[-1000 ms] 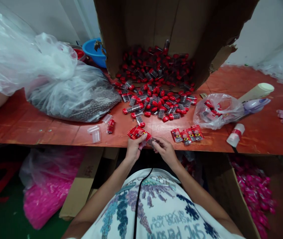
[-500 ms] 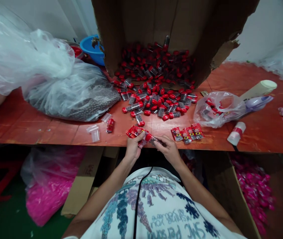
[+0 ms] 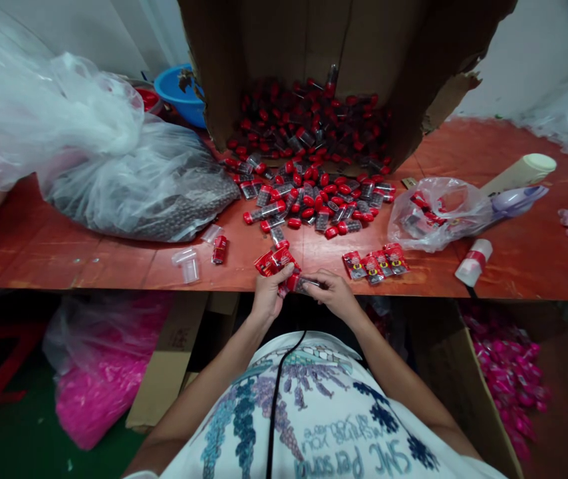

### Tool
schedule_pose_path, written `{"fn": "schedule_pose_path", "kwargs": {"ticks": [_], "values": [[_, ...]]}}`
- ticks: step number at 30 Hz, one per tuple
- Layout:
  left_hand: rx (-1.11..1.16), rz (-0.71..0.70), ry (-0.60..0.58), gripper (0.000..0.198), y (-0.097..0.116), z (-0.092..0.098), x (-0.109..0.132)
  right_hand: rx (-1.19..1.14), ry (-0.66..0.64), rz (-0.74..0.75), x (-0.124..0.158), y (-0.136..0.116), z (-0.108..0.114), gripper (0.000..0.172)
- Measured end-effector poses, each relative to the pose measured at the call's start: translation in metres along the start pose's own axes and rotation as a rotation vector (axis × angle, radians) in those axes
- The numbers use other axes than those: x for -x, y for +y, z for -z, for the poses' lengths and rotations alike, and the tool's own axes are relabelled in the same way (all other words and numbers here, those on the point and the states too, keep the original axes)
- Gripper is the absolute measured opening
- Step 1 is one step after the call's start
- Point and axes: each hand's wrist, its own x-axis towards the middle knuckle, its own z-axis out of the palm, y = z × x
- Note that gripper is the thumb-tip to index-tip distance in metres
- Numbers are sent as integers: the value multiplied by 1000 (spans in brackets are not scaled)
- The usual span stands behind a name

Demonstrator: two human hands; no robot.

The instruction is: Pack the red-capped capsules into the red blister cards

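At the table's front edge, my left hand (image 3: 267,294) is closed around several red printed plastic packets (image 3: 273,261), which fan out past its thumb. My right hand (image 3: 334,294) pinches a small clear tube with a red cap (image 3: 304,283). The tube's capped end points left and meets the packets; whether it is inside one cannot be made out. Just beyond my hands lies a pile of red-capped tubes filled with dark beads (image 3: 308,199). Several red packets with dark contents (image 3: 376,263) lie overlapping to the right of my right hand.
A cardboard box (image 3: 408,86) lies open toward me, with more tubes inside. Left are a bag of dark beads (image 3: 159,199), empty clear tubes (image 3: 187,266) and a red roll (image 3: 219,249). Right are a clear bag (image 3: 438,213) and a white roll (image 3: 474,261). Pink items are below.
The red-capped tube has turned flatter and shifted slightly left against the packets in my left hand. My right fingers have moved toward its clear end. The whole view has shifted slightly.
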Motion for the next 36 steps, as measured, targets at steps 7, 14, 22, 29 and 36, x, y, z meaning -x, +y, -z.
{"fn": "schedule_pose_path", "kwargs": {"ticks": [7,14,22,29,36], "values": [[-46,20,-2,29,-1,-1,2,29,-53,1,-3,4,2,25],[67,171,78,15,1,1,-6,-77,136,65,4,15,-7,29],[129,254,95,11,4,0,-6,-188,254,28,14,17,-1,27],[159,249,150,13,6,-7,-3,-160,264,29,21,11,-5,27],[158,281,102,9,1,-9,-3,-240,296,-6,18,9,-14,31]]}}
